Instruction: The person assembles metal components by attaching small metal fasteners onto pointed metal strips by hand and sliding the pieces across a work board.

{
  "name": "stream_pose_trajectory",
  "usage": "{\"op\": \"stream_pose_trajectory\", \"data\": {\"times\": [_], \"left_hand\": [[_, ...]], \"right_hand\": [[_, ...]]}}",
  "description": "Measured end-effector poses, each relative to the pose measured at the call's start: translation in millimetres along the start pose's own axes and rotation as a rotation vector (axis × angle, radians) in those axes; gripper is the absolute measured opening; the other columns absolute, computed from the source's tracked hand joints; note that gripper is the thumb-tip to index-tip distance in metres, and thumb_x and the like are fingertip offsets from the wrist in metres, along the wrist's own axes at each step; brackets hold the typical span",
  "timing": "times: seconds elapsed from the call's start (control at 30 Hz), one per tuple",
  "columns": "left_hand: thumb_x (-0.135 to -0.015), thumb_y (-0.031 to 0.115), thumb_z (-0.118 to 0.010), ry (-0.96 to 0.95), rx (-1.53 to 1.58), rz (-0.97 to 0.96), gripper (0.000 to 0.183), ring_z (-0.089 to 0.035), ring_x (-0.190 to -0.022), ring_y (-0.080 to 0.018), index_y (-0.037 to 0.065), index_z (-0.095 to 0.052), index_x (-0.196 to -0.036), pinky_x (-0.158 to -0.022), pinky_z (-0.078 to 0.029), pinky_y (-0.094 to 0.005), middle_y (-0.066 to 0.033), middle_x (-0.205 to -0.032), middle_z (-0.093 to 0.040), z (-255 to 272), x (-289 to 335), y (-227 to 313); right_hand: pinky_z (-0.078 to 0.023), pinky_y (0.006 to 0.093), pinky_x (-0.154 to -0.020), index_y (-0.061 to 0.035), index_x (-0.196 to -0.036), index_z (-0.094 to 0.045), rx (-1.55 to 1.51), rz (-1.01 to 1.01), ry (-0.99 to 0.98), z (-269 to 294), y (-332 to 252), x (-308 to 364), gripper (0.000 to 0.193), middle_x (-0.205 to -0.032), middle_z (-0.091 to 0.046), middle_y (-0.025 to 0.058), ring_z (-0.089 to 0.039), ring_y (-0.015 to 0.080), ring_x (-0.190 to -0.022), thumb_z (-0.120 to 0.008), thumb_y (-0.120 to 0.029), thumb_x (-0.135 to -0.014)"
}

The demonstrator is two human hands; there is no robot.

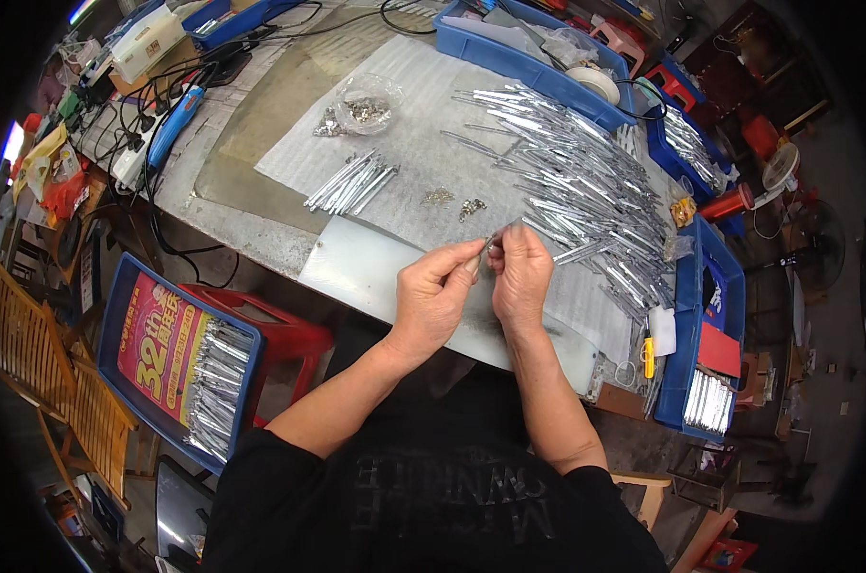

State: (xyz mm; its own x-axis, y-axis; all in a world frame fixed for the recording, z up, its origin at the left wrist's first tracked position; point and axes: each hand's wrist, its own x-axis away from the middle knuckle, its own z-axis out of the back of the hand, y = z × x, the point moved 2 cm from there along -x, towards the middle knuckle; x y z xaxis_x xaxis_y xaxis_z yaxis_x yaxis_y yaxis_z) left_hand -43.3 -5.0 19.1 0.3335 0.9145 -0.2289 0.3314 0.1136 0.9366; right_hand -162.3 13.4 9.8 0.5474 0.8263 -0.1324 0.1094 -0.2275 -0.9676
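My left hand (431, 294) and my right hand (522, 277) meet over the near edge of a whitish board (357, 270). Fingers and thumb are pinched together on each, around something small and mostly hidden that I cannot make out. Just beyond them lie a little heap of dark metal bits (471, 208) and a heap of brassy bits (439, 197). To the right spreads a large pile of thin silvery metal strips (586, 191). A smaller bundle of such strips (354, 183) rests left of the heaps, and behind it sits a clear plastic bag of small metal parts (368, 111).
Blue bins (538, 65) line the table's far and right sides. A blue tray of strips (118, 329) stands by a red stool (290, 329) at my left. Cables and a blue tool (175, 126) lie far left; a yellow-handled tool (648, 355) lies right.
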Motion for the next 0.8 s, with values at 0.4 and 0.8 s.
{"op": "stream_pose_trajectory", "data": {"times": [0.4, 0.8], "left_hand": [[-0.084, 0.003, -0.055, -0.009, 0.064, 0.044, 0.020, -0.044, -0.057, -0.0025, 0.001, -0.060, -0.103, -0.047, -0.035, -0.0155, -0.0014, -0.073, -0.056, -2.0, 0.5, 0.7], [-0.085, 0.003, -0.054, -0.009, 0.030, 0.037, 0.020, -0.044, -0.056, -0.0022, 0.001, -0.060, -0.104, -0.047, -0.035, -0.0152, -0.0006, -0.074, -0.055, 0.2, 3.2, -0.9]], "right_hand": [[-0.038, 0.0203, -0.058, -0.0016, -0.075, -0.054, 0.174, 0.096, -0.129, -4.1, -5.1, 10.5, 0.027, -0.071, -0.053, -0.0004, -0.045, 0.0054, -0.064, -0.053, -0.025, -0.087], [-0.040, 0.0209, -0.060, 0.0002, -0.082, -0.056, 0.079, -0.036, 0.021, 10.2, 1.3, 2.5, 0.020, -0.073, -0.053, 0.0007, -0.048, 0.0073, -0.067, -0.062, -0.019, -0.081]]}}
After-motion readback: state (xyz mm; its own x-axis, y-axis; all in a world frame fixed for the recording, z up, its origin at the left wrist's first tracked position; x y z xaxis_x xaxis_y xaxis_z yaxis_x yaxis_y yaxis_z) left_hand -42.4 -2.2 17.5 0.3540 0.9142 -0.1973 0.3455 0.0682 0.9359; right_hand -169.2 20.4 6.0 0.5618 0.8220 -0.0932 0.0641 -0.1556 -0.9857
